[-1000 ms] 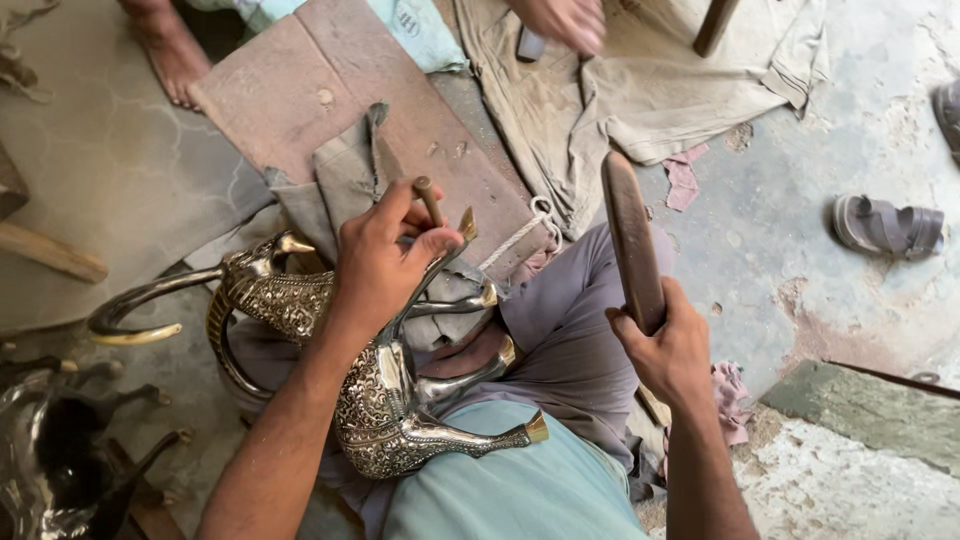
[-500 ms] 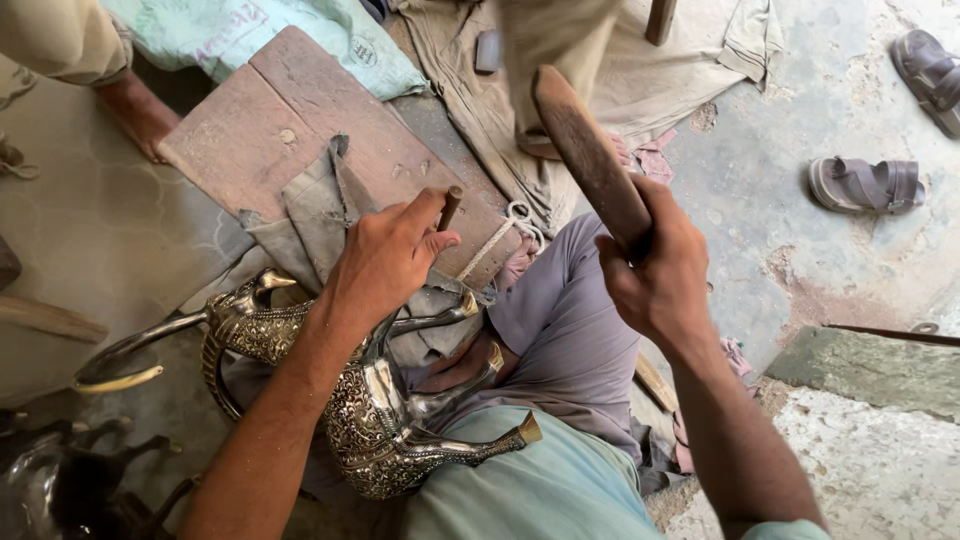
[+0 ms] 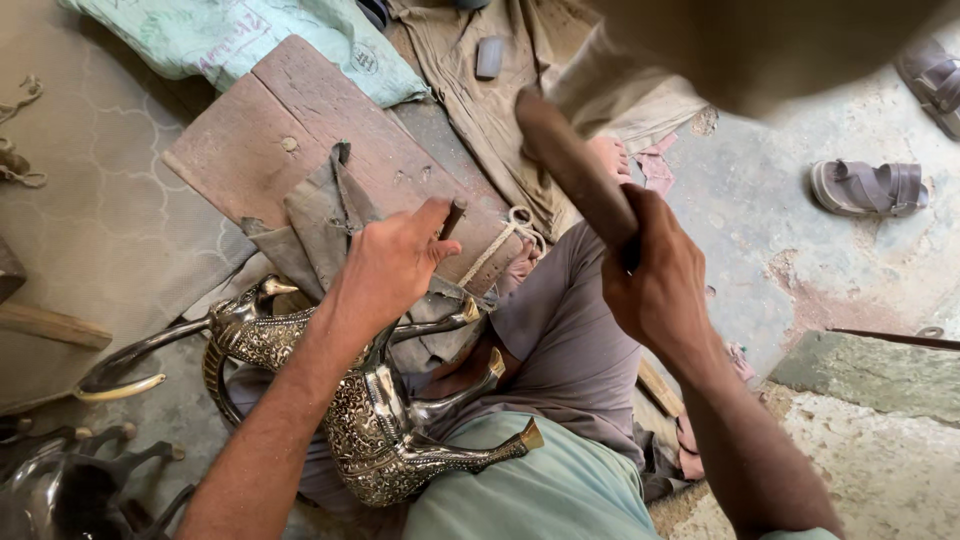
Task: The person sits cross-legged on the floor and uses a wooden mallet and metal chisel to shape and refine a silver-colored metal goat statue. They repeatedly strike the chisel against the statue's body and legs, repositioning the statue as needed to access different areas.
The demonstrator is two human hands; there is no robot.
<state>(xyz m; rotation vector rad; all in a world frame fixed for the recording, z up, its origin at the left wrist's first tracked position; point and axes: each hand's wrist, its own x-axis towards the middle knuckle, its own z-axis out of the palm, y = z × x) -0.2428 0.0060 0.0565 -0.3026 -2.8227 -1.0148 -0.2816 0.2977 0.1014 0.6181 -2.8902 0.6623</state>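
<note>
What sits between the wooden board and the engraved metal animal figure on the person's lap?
In the head view, a folded grey cloth lies between the wooden board and the metal figure.

This is looking like a small metal-craft workshop set on the ground. A person is sitting on a worn concrete floor (image 3: pixel 760 260) among a rough wooden board (image 3: pixel 300 130), dusty cloths (image 3: pixel 470 100) and sacking (image 3: pixel 250 35), and engraved metal animal figures (image 3: pixel 370 420) are lying around, more (image 3: pixel 70 485) waiting at the left edge.
</note>
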